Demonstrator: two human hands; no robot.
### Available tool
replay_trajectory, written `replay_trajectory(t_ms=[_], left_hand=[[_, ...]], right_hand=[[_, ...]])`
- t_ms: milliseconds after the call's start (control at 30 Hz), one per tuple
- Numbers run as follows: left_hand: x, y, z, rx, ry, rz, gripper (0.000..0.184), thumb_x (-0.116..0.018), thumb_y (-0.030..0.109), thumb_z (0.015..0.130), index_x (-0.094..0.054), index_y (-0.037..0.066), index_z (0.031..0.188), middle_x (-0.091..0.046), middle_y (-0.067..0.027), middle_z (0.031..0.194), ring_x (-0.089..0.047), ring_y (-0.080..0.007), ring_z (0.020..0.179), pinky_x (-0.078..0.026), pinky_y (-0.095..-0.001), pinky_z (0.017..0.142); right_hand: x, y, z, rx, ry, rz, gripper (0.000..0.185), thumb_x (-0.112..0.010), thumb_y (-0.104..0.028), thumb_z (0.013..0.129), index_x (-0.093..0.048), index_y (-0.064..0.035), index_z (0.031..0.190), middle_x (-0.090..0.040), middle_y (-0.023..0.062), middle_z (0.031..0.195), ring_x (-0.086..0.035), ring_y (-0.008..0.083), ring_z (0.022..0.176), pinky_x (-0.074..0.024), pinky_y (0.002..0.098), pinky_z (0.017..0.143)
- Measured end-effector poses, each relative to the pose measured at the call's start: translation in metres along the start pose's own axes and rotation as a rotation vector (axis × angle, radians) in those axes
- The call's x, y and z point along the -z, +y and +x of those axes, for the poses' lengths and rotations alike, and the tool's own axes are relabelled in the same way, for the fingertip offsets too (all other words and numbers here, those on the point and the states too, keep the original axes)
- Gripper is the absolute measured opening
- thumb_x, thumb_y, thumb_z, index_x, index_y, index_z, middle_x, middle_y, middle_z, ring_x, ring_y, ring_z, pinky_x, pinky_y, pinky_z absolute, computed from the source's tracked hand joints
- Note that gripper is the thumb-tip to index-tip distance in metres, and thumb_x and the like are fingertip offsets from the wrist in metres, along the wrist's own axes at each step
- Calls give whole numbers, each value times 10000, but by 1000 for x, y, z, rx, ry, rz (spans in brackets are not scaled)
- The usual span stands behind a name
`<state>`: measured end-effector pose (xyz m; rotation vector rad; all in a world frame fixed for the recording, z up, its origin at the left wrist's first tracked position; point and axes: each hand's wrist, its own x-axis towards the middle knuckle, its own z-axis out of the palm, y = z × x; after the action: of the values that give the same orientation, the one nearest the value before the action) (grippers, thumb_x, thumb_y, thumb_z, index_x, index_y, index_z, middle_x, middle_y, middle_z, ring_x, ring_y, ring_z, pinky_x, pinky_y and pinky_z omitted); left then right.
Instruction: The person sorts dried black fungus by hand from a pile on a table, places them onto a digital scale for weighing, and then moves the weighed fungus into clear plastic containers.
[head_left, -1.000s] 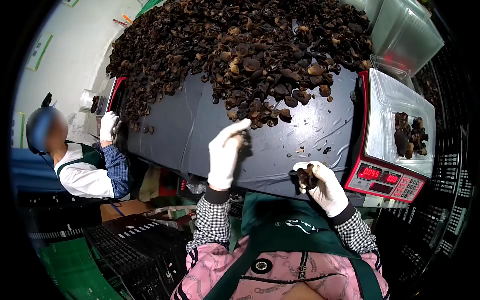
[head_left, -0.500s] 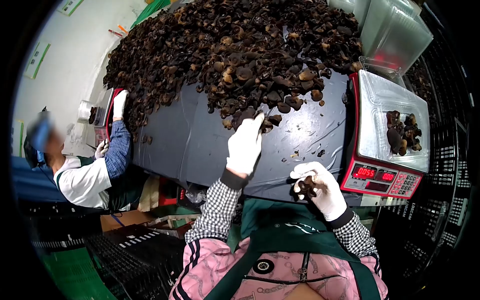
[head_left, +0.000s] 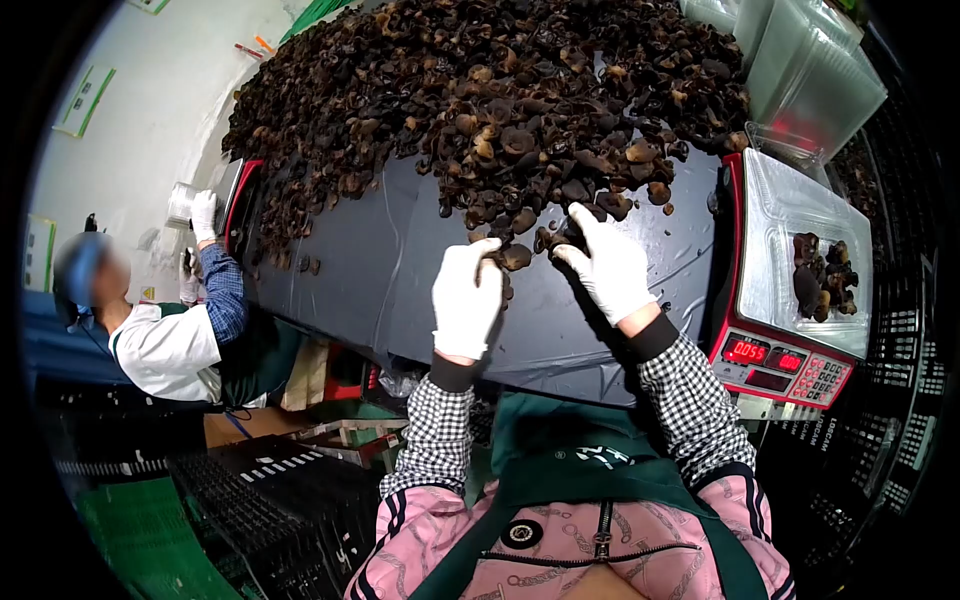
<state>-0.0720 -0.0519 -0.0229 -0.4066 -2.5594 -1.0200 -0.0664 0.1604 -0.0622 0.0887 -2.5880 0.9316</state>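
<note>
A heap of dark brown wood ear mushrooms point(head_left: 500, 110) covers the far part of the table. At its near edge, my gloved left hand point(head_left: 468, 300) has its fingers drawn together on a wood ear mushroom, partly hidden by the glove. Across from it, my gloved right hand point(head_left: 612, 268) curls thumb and forefinger round dark mushroom pieces, palm turned down. A loose brown mushroom piece point(head_left: 516, 257) lies between the two hands, close to the left fingertips. To the right, a red scale point(head_left: 735, 240) carries a clear plastic tray point(head_left: 790, 200) with several mushrooms point(head_left: 823, 278) in it.
Stacked clear plastic trays point(head_left: 810, 80) stand behind the scale. On the left a co-worker point(head_left: 170, 345) in white gloves works by another red scale point(head_left: 240, 205). Black crates point(head_left: 270, 510) stand below the table at left, with more along the right side.
My right hand has moved from the table's near edge up and left to the heap's edge. My left hand has drawn back slightly toward me. The view has shifted a little.
</note>
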Motion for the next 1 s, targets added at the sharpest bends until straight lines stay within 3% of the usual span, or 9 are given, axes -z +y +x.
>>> replay_trajectory(t_ms=[67, 167, 400, 433, 533, 633, 833, 900, 1000], left_hand=[[-23, 4, -2, -6, 16, 113, 244, -731, 105, 873, -728, 86, 1117, -649, -114, 1020, -677, -288, 927, -553, -343, 834], [-32, 3, 2, -100, 10, 273, 369, -794, 234, 833, -673, 118, 1162, -586, -124, 1226, -649, -304, 1059, -559, -383, 888], [-41, -27, 3, -61, 26, 49, 230, -716, 7, 814, -649, 42, 1032, -677, -103, 959, -661, -272, 897, -540, -355, 807], [-39, -27, 3, -39, 60, -6, 210, -702, -10, 825, -634, 30, 1019, -674, -93, 929, -668, -204, 834, -540, -315, 772], [-20, -12, 4, 206, -10, -231, 151, -680, -21, 860, -617, 14, 992, -674, -57, 899, -639, -95, 826, -517, -244, 784], [-12, -3, 7, 192, -38, -263, 138, -673, -15, 868, -623, 15, 993, -677, -57, 905, -643, -103, 830, -523, -253, 794], [-37, -9, 25, -50, -195, 131, 407, -698, 112, 866, -674, 107, 1273, -666, -121, 1057, -671, -292, 947, -546, -359, 839], [-47, -8, 31, -65, -212, 180, 468, -759, 208, 853, -655, 113, 1299, -626, -151, 1105, -641, -332, 1008, -536, -393, 864], [-50, -16, 37, -252, -220, 234, 542, -806, 322, 817, -653, 106, 1289, -596, -191, 1091, -607, -381, 998, -525, -431, 882]], right_hand=[[0, -2, 4, 4, -120, -100, 358, -744, -279, 887, -643, -101, 1181, -669, 108, 894, -684, 289, 837, -543, 386, 711], [-11, 8, -2, 50, 13, -114, 234, -735, -202, 881, -697, -115, 1095, -696, 87, 909, -699, 273, 815, -547, 373, 715], [4, -2, -20, -107, 86, 203, 159, -703, -130, 884, -707, -90, 1038, -708, 116, 896, -700, 300, 782, -547, 388, 696], [4, -1, -19, -98, 114, 206, 168, -709, -137, 886, -704, -94, 1049, -701, 115, 894, -697, 297, 783, -544, 394, 692], [1, -2, -9, 7, 145, 51, 174, -719, -148, 888, -708, -100, 1055, -698, 99, 883, -696, 291, 777, -553, 362, 704], [-3, -10, 1, 48, 14, -135, 185, -727, -181, 879, -677, -116, 1046, -642, 91, 830, -666, 286, 757, -530, 389, 672], [-13, 4, -4, 128, 18, -165, 151, -706, -131, 824, -643, -122, 961, -612, 83, 792, -652, 290, 735, -523, 404, 649], [-2, 1, -13, 111, 71, -137, 115, -697, -149, 837, -616, -116, 912, -614, 96, 791, -662, 291, 728, -530, 400, 625], [18, -7, -26, 122, 172, 54, 170, -687, -103, 843, -674, -117, 1013, -628, 85, 802, -660, 279, 714, -537, 385, 644]])
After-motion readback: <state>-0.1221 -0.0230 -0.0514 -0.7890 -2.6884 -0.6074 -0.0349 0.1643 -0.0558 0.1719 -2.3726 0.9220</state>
